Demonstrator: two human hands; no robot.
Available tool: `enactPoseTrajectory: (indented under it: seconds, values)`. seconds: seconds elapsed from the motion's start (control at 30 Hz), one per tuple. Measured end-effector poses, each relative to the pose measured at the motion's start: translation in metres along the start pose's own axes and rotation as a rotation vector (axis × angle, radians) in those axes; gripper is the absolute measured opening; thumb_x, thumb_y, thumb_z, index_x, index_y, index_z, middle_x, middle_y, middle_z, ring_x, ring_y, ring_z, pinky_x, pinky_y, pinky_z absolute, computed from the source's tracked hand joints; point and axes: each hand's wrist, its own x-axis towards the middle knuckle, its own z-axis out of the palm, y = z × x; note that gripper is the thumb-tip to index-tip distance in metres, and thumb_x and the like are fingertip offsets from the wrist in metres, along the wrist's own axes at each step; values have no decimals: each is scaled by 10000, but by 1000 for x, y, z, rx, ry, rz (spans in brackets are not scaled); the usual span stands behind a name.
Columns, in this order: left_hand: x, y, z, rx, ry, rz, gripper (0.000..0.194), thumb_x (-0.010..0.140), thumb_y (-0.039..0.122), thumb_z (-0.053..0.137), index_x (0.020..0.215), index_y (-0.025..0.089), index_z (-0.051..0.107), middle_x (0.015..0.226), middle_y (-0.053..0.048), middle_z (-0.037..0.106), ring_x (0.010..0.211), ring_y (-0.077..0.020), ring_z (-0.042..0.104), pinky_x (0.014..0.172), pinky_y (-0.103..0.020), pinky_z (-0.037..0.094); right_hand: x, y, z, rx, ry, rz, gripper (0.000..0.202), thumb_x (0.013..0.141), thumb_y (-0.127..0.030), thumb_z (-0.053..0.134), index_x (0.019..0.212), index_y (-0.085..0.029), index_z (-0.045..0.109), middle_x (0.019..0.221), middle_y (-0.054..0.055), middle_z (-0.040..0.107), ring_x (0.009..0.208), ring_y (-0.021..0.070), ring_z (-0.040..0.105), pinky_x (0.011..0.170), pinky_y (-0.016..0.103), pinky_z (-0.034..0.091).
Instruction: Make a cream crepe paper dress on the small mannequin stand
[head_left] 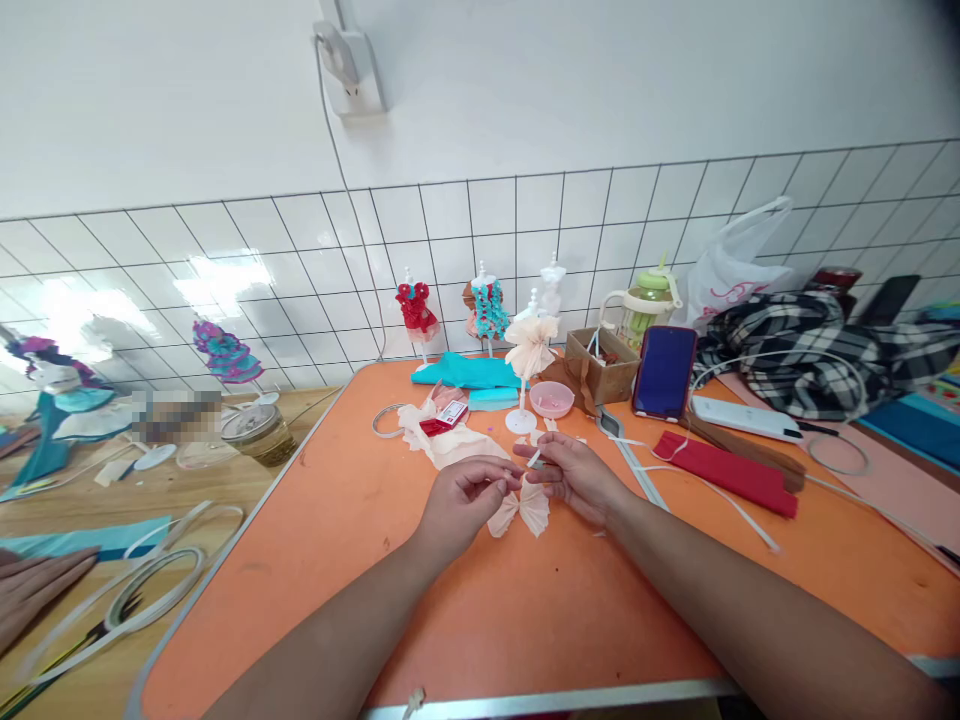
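Note:
Over the orange table [337, 560] my two hands are close together. My left hand [466, 500] is closed in a pinch; what its fingertips hold is too small to name. A small white stick [533, 459] is in my right hand [574, 477], between its fingers. Under the fingers lies a cream crepe bow [520, 510] with two pleated lobes. Just behind stands a small white mannequin [523, 420] wearing a pleated cream piece [532, 345]. A cream crepe sheet [457, 447] and a red-and-white packet [445, 418] lie left of it.
At the back are a pink bowl [552, 399], dressed mannequins [418, 312], a cardboard box [602, 365] and a phone [664, 370]. Red folded crepe [726, 473] and white strips lie right. Another person's hand [37, 590] rests on the wooden table at left.

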Motion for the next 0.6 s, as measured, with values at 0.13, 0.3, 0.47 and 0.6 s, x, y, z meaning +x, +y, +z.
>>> enactPoseTrajectory:
  seconds: [0.13,0.3,0.47,0.6]
  values:
    - [1,-1,-3,25,36,-36,167,788,246,587,786,157,728,892,-94,705,840,-194,636,711,-282,522,-3,-38,-17,83,74,-191,172,696,-203,693,749,-187,530,739,13,698,619,94,669,491,129,526]
    - [0,-2,-3,76,42,-17,167,790,245,580,793,168,728,870,-81,708,821,-188,642,711,-278,525,16,-101,-59,-129,326,-572,99,731,-157,644,822,-191,667,843,27,717,808,124,680,657,167,575]
    - [1,-3,0,133,-1,-8,200,816,282,564,865,180,729,933,-79,707,872,-193,644,752,-287,527,63,-145,-97,-867,578,-625,297,827,-139,483,1062,-147,664,941,79,712,869,166,668,763,291,550]
    - [1,-4,1,198,-66,-18,232,844,292,535,939,204,727,1040,-73,695,984,-198,625,832,-296,511,87,-154,-108,-1180,616,-566,368,767,-170,583,1126,-184,660,893,90,716,964,262,623,879,412,450]
